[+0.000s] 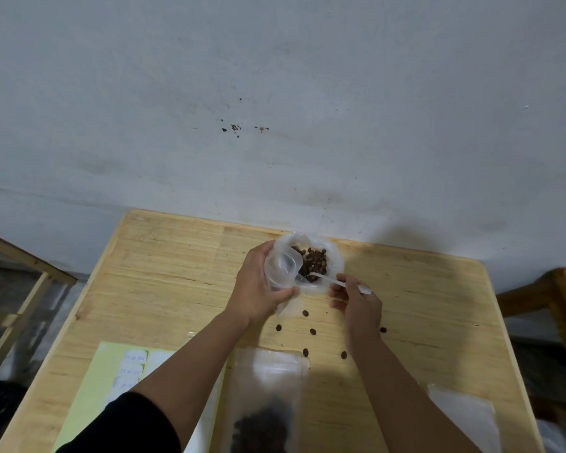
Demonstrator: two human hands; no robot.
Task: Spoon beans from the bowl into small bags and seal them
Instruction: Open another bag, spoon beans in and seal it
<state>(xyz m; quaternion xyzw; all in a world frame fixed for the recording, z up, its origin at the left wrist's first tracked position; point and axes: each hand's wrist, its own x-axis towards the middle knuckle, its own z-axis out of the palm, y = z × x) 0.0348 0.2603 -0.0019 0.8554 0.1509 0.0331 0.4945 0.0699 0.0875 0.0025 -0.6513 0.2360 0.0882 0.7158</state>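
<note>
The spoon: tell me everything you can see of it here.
The spoon is small, white or clear and looks like plastic. It lies nearly level, its bowl end over the beans in the bowl, its handle pointing right. The right hand pinches the handle. Whether it carries beans cannot be told.

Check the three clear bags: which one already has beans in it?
The bag lying at the near table edge between the forearms: dark beans show through it. The others show none.
</note>
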